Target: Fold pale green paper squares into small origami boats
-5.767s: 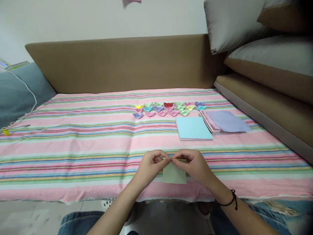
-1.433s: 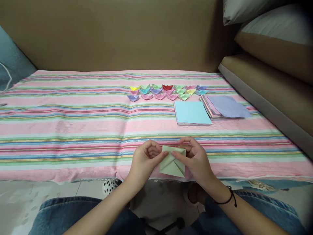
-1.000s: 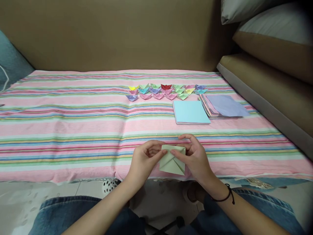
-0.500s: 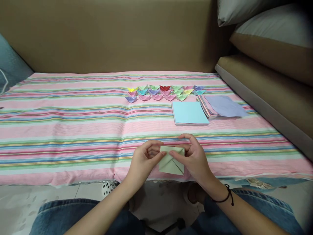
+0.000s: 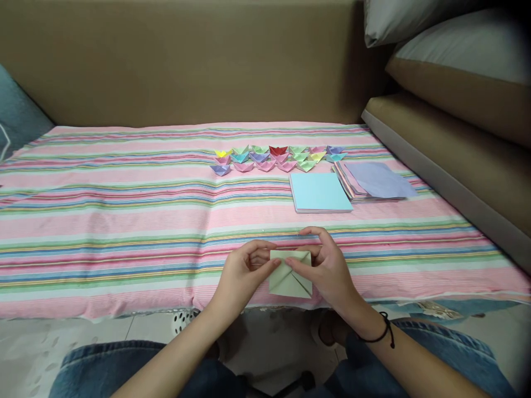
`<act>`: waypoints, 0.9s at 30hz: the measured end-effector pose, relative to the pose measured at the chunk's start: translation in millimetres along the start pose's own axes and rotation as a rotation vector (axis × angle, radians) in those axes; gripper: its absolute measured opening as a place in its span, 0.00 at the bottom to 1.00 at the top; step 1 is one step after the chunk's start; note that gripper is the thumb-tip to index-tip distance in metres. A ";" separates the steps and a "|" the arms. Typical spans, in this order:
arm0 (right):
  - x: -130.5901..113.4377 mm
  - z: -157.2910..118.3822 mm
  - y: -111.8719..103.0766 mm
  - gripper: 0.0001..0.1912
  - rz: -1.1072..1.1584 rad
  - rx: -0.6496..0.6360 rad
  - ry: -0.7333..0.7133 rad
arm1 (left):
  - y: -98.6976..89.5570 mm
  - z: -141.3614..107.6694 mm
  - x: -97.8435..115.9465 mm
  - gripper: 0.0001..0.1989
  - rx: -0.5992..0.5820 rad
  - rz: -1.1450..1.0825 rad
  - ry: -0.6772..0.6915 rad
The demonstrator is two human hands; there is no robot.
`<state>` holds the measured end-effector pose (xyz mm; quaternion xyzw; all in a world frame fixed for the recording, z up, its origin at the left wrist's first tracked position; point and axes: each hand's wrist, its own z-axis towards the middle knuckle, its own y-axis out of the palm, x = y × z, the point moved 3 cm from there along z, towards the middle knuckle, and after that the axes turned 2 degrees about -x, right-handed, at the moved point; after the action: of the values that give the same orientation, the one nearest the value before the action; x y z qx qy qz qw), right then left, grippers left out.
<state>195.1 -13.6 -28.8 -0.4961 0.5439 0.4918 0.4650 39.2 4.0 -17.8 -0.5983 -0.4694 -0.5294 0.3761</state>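
Between my two hands is a pale green folded origami paper [image 5: 290,284], roughly square, with flaps meeting near its middle. My left hand [image 5: 251,270] pinches its upper left edge, thumb on top and fingers curled behind. On the right side, my right hand [image 5: 326,262] grips it with the thumb pressed on the front flap near the centre; its index finger is raised off the paper. The fingers behind the sheet are partly hidden. The paper is held just above the front edge of the striped cloth [image 5: 136,221].
Rows of small folded paper boats, among them a red boat [image 5: 278,151], stand farther back. A light blue paper stack [image 5: 321,192] lies in front of them, beside a fanned pile topped by a purple sheet [image 5: 377,179]. Cushions [image 5: 452,138] line the right side.
The view has shifted very slightly. Both hands keep the same hold on the green paper, and its folds look unchanged.
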 end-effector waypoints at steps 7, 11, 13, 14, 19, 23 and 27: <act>-1.0 -0.3 0.4 0.26 -0.027 -0.023 -0.006 | -3.9 0.3 3.5 0.09 -0.003 -0.017 -0.088; 0.7 2.1 -1.1 0.27 0.086 -0.002 0.037 | -4.5 -0.1 2.5 0.09 0.032 -0.049 -0.119; 0.9 2.9 -1.6 0.28 0.123 0.014 0.052 | -4.2 0.2 1.0 0.09 0.048 -0.063 -0.126; 0.6 3.1 -1.8 0.28 0.134 0.020 0.055 | -4.0 0.3 0.4 0.09 0.055 -0.068 -0.128; -2.0 3.2 -1.9 0.30 0.157 0.024 0.073 | -3.5 -0.1 -2.4 0.09 0.062 -0.079 -0.144; -2.8 4.1 -2.9 0.30 0.176 0.055 0.067 | -3.7 -0.1 -3.7 0.10 0.051 -0.072 -0.126; -2.4 4.9 -6.1 0.29 0.201 0.129 0.052 | -3.7 0.3 -3.1 0.09 0.062 -0.044 -0.103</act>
<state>201.4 -8.7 -27.3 -0.4208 0.6332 0.4870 0.4300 35.8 4.7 -21.1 -0.6023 -0.5177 -0.4910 0.3580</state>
